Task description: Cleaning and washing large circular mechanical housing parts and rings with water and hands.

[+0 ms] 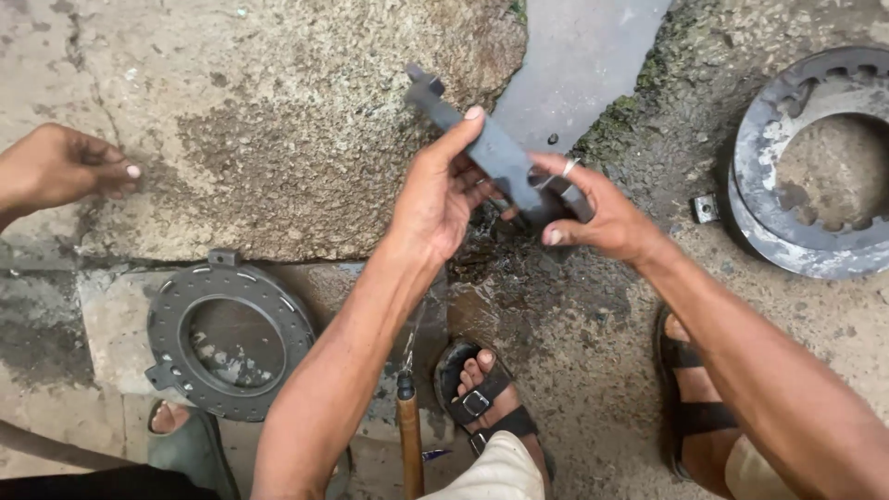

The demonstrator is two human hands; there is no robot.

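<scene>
Head camera looks down on a dark grey metal bar (495, 153) held slantwise in the air above rough concrete ground (278, 120), its notched end pointing up and away. The left hand (435, 199) is half open around the bar's middle, thumb stretched along its top face and fingers curled beneath. The right hand (593, 218), a ring on one finger, is closed on the bar's lower end, fingers wrapped over it. Below the hands, two sandalled feet (486, 403) stand on wet, stained ground, with a wooden handle (409, 440) upright between the left forearm and the nearer foot. A flat toothed metal ring (227, 338) lies at lower left; a larger, paler ring (806, 162) lies at the right edge, a small metal clip (706, 208) just beside it. Another person's hand (60, 167) rests at far left, well apart. Bare concrete lies open beyond the bar.
</scene>
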